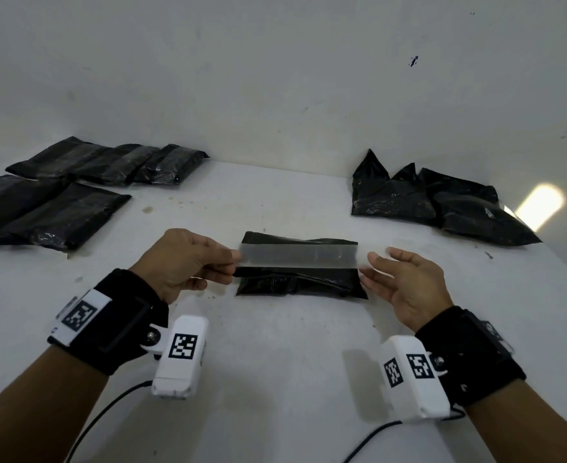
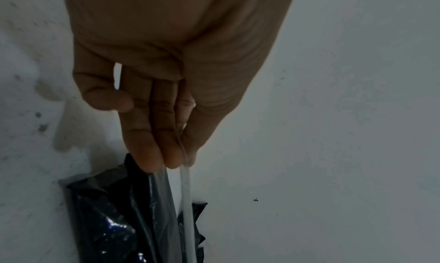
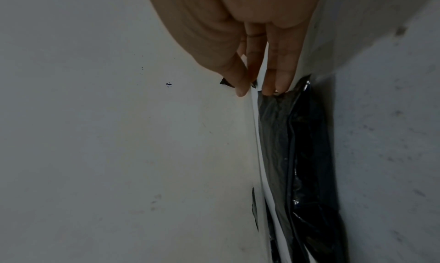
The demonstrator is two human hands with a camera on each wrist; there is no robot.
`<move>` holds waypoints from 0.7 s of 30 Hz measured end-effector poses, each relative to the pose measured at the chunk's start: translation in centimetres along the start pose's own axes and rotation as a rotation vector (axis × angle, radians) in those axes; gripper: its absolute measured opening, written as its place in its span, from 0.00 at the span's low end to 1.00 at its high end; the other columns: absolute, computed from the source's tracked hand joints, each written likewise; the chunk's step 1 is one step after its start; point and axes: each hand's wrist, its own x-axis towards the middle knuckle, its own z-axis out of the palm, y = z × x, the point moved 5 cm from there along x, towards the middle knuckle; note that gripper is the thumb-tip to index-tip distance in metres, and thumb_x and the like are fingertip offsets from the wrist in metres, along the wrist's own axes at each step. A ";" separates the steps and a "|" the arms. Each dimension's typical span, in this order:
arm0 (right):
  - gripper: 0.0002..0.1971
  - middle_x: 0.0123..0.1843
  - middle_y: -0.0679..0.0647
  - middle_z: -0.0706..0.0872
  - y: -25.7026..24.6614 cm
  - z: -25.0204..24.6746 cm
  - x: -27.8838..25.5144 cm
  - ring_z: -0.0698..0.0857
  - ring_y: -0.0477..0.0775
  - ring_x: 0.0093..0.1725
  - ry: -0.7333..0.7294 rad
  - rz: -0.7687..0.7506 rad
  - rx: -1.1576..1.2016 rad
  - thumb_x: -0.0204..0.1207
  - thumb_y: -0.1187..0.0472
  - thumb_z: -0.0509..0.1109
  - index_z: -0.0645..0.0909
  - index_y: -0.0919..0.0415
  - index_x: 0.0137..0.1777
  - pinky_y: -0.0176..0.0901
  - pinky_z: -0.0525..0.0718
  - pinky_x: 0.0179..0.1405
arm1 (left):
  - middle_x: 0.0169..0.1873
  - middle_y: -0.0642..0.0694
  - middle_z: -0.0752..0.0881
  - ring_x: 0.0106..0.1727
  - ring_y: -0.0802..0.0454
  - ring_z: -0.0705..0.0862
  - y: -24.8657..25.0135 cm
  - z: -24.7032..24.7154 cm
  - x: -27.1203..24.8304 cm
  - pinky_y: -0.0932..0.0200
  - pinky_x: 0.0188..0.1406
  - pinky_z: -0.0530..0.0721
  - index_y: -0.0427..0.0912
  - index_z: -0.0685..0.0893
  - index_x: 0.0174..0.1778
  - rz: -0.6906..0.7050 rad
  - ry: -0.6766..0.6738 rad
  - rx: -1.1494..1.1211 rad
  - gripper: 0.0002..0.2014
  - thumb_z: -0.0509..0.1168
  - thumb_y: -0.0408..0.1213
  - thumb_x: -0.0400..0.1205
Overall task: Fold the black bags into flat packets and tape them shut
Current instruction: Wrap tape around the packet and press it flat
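On the far left of the table (image 1: pixel 275 362) I see the finished packets (image 1: pixel 75 182), flat and lying close together against the wall. Next comes my left hand (image 1: pixel 181 262): its thumb and fingertips (image 2: pixel 171 154) are closed in a pinch on the left end of a clear tape strip (image 1: pixel 297 256), and the small finger is curled away, holding nothing. The strip is stretched flat and hangs just above the folded bag (image 1: pixel 300 279), which lies in the middle of the table, directly in front of me. From the head view the tape runs along the length of the bag; I cannot tell if it already touches the plastic. Then my right hand (image 1: pixel 405 282): the thumb and the fingers (image 3: pixel 278 69) hold the right end of the tape, and the other fingers are nearly straight. On the far right, near the wall, the unfolded bags (image 1: pixel 442 202) wait in a loose heap.

I think the risks are these. If one hand comes down before the other, the tape can land crooked and miss the folded edge, so the packet opens again. If I lose the tension, the strip may curl and stick to itself or to my fingers. The bag is also puffy and free on the table, so it can unfold or slide when the tape first touches it
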 end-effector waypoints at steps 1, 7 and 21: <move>0.22 0.44 0.63 0.88 -0.1 -0.1 -0.1 0.90 0.61 0.42 -0.001 -0.007 -0.005 0.72 0.75 0.77 0.76 0.65 0.64 0.51 0.91 0.44 | 0.35 0.41 0.91 0.32 0.51 0.90 0.0 0.0 0.0 0.59 0.32 0.75 0.44 0.92 0.28 0.004 0.001 0.004 0.07 0.78 0.38 0.72; 0.21 0.46 0.65 0.91 0.4 -0.4 -1.3 0.91 0.57 0.39 -0.009 -0.031 -0.060 0.71 0.75 0.77 0.78 0.64 0.62 0.49 0.92 0.44 | 0.33 0.42 0.91 0.31 0.52 0.88 -0.2 -0.7 0.6 0.59 0.33 0.75 0.39 0.90 0.36 -0.014 0.057 -0.005 0.06 0.79 0.37 0.72; 0.22 0.33 0.51 0.91 -0.4 0.1 -1.3 0.91 0.52 0.34 -0.022 -0.027 -0.177 0.71 0.70 0.79 0.79 0.60 0.63 0.51 0.84 0.49 | 0.44 0.40 0.88 0.46 0.45 0.85 -0.2 -0.2 1.7 0.46 0.52 0.85 0.37 0.85 0.55 -0.195 0.020 -0.101 0.11 0.72 0.34 0.78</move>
